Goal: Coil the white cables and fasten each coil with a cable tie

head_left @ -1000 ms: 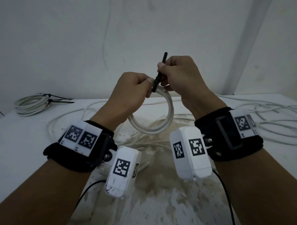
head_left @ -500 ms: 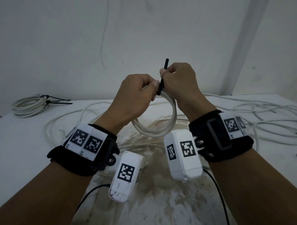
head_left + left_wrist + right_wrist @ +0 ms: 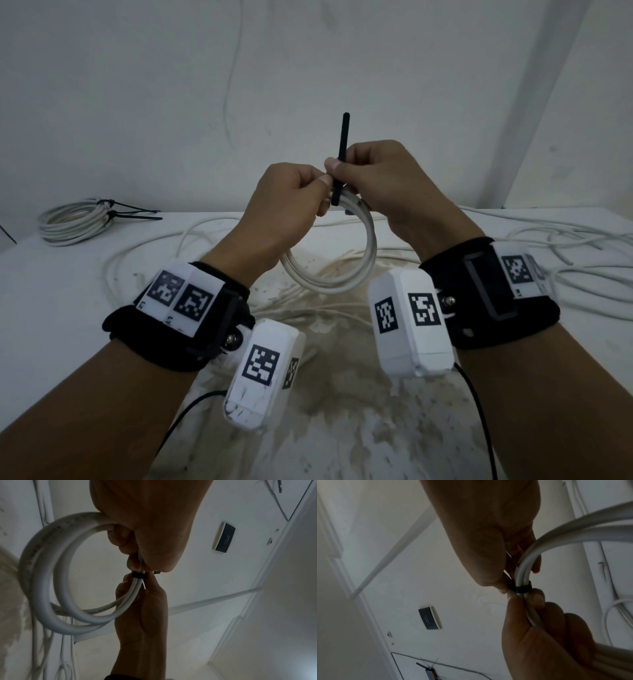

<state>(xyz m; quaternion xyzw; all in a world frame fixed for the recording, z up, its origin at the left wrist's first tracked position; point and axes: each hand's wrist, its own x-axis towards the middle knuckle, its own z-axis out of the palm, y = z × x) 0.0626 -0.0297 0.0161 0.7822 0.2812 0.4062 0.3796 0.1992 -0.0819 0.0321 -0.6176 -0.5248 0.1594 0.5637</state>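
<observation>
I hold a small white cable coil (image 3: 366, 253) up above the table with both hands. My left hand (image 3: 291, 195) grips the coil's top, its fingers curled round the strands (image 3: 51, 588). A black cable tie (image 3: 340, 154) is looped round the strands (image 3: 519, 586) right beside the left thumb. My right hand (image 3: 373, 171) pinches the tie's tail, which stands upright above the fists. The loop (image 3: 138, 575) sits tight on the bundle in both wrist views.
A finished coil (image 3: 73, 221) with black ties lies at the table's far left. Loose white cables (image 3: 565, 260) sprawl across the right and middle of the stained white table (image 3: 51, 308). A white wall stands close behind.
The right hand has drawn the tie's tail upward, so more black strap stands above the fists. Both hands shifted slightly with the coil.
</observation>
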